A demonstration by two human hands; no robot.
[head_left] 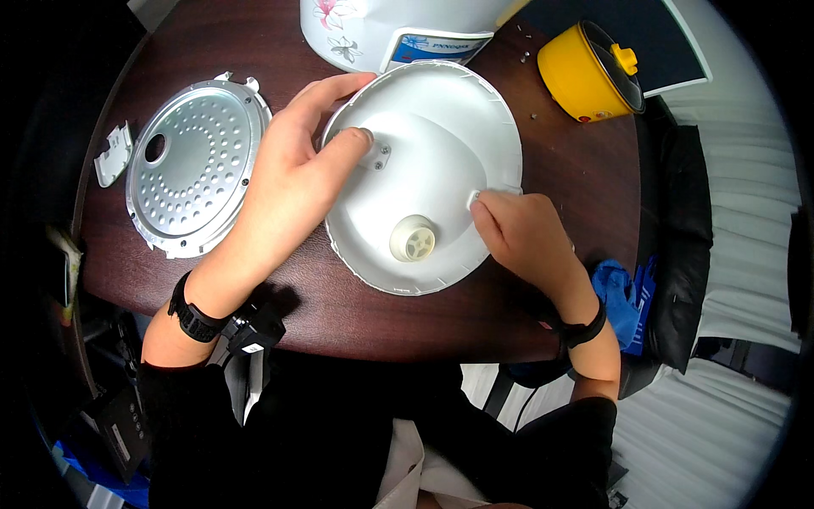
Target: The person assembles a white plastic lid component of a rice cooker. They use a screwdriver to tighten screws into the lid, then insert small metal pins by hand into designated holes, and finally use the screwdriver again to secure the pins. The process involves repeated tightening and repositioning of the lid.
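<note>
A round white plastic lid shell [441,161], hollow side up, is tilted over the near middle of the brown table. My left hand [305,161] holds its upper left rim, fingers outside and thumb inside, close to a small plate with screws [379,158]. At the right edge my right hand [527,237] is closed, thumb and fingers pressed together by a small white tab [475,199]; its curled fingers are partly hidden. A cream round vent [415,241] sits low inside the shell. To the left lies a silver dimpled disc [199,161] with one round hole.
Behind the shell stands a white rice cooker body [360,47] with flower prints. A yellow electric pot [585,76] is at the back right, near scattered screws [524,58]. A small white plastic cover [114,158] lies far left. Blue cloth [616,297] hangs beside the table's right edge.
</note>
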